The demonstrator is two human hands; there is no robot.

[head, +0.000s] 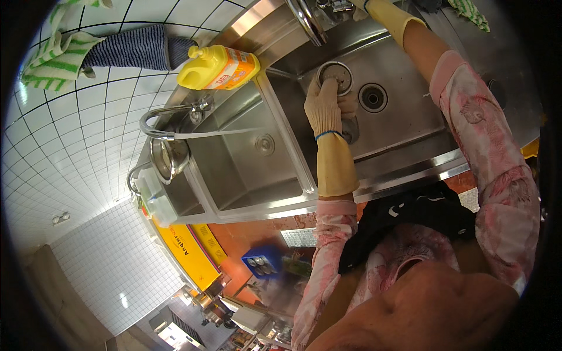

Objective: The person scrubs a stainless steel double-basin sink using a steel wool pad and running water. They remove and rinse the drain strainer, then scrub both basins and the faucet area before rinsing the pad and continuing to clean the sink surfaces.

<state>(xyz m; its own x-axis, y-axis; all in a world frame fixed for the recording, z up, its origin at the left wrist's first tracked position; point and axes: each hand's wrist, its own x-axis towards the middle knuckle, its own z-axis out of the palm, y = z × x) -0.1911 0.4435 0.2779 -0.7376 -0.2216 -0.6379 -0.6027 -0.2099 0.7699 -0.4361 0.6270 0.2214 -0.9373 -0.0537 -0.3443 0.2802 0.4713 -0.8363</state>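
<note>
My left hand (pixel 327 103), in a pale knit glove under a yellow rubber cuff, grips a small round metal strainer (pixel 346 72) over the right-hand stainless steel sink basin (pixel 408 118). Beside the strainer, to its right, is the basin's round drain (pixel 373 98). A grey shape below the hand is too unclear to name. My right hand (pixel 361 12), gloved alike, reaches to the top edge of the view near the tap's base (pixel 336 5). Most of its fingers are cut off or hidden, so its grip is unclear. A chrome spout (pixel 307 24) hangs over the basin.
Water runs from a curved tap (pixel 153 127) into the neighbouring basin (pixel 237 171). A yellow detergent bottle (pixel 219 70) stands on the sink ledge. Beyond are a metal bowl (pixel 169 160), plastic containers (pixel 158 202) and hanging towels (pixel 127 48). A blue crate (pixel 262 262) sits on the floor.
</note>
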